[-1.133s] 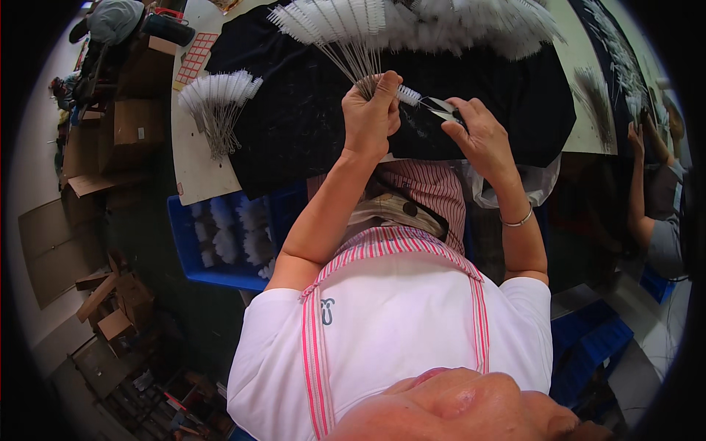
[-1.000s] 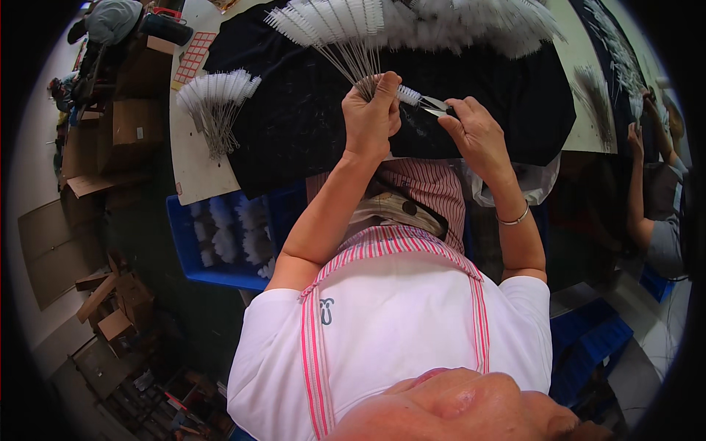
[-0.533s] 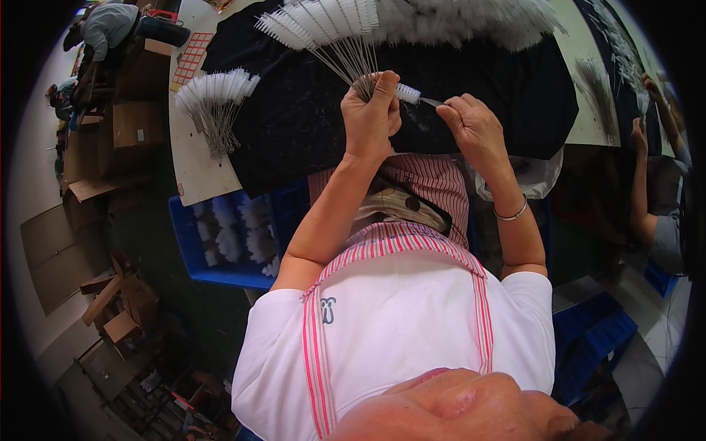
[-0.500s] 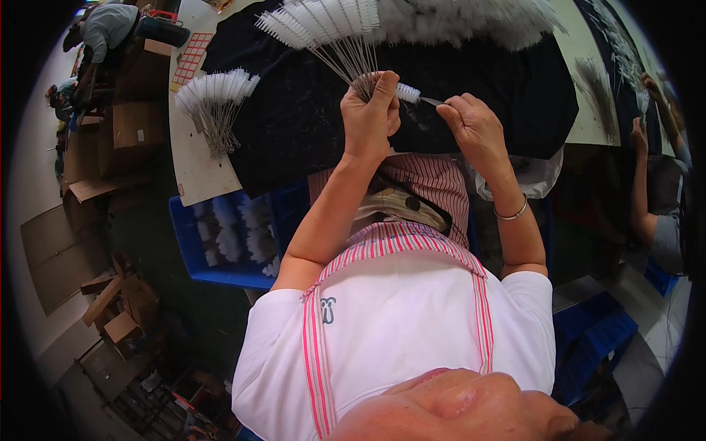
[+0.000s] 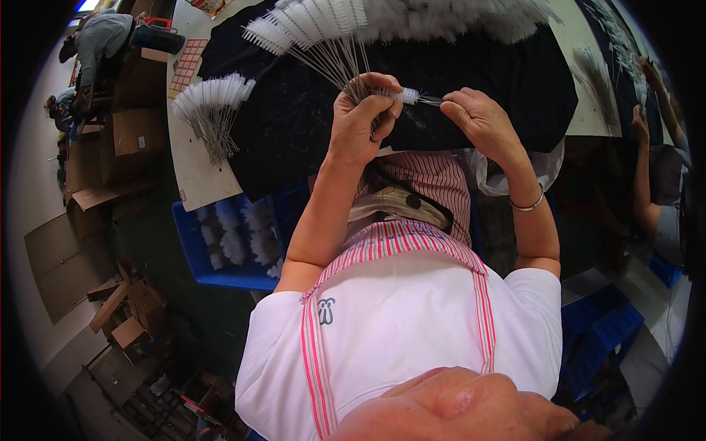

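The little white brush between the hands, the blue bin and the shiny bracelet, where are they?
little white brush [image 5: 407,95]: head view, on its white bristle head.
blue bin [image 5: 193,250]: head view, on its left wall.
bracelet [image 5: 531,205]: head view, on the band at the right wrist.

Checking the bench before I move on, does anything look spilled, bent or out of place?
Nothing stands out. The left hand holds a neat fan of brushes; the right hand holds one brush.
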The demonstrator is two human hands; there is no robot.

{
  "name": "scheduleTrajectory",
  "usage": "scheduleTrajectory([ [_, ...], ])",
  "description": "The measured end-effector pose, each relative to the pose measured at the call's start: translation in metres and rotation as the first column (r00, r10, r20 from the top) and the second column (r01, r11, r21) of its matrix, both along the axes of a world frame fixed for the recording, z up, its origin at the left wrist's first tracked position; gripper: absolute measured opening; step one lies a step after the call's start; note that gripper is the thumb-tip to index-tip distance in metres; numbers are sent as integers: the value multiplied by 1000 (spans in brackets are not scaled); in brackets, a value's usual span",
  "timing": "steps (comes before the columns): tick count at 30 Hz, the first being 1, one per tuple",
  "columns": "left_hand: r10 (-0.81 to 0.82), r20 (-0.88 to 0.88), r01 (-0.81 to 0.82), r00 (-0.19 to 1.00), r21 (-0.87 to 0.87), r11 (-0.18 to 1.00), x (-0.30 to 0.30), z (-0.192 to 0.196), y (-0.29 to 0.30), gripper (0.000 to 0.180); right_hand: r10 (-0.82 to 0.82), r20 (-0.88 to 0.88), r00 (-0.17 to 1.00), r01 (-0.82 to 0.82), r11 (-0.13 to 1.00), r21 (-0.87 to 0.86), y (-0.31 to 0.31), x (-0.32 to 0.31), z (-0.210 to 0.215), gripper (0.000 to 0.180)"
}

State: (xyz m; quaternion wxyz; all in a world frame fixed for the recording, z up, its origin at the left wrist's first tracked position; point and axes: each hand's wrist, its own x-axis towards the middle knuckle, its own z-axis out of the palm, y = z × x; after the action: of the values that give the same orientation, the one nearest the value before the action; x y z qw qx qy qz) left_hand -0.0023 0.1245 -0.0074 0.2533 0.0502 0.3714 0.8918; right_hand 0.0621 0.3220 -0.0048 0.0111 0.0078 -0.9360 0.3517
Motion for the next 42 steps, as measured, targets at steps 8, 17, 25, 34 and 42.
scheduleTrajectory([
  [8, -7, -14, 8, 1000, 55, 998, 0, -4, 2, 18, -15, -31, 999, 12, 997, -81, -4, 2, -5, 34],
  [17, -7, -10, 8, 1000, 50, 999, -1, -6, 0, 18, -72, -80, 994, 62, 990, -127, -7, 3, -9, 28],
  [25, 72, -41, -77, 997, -160, 984, 5, -18, 8, 25, -219, 69, 973, 198, 648, -736, -20, 31, -58, 12],
  [34, -132, -21, 114, 991, -387, 915, 32, -46, -1, 35, -468, -10, 884, 254, 498, -829, -68, 17, -32, 6],
  [42, -216, -70, 167, 974, -423, 891, 61, -63, -27, 32, -75, 263, 962, 257, 579, -774, -79, 5, -51, 11],
])
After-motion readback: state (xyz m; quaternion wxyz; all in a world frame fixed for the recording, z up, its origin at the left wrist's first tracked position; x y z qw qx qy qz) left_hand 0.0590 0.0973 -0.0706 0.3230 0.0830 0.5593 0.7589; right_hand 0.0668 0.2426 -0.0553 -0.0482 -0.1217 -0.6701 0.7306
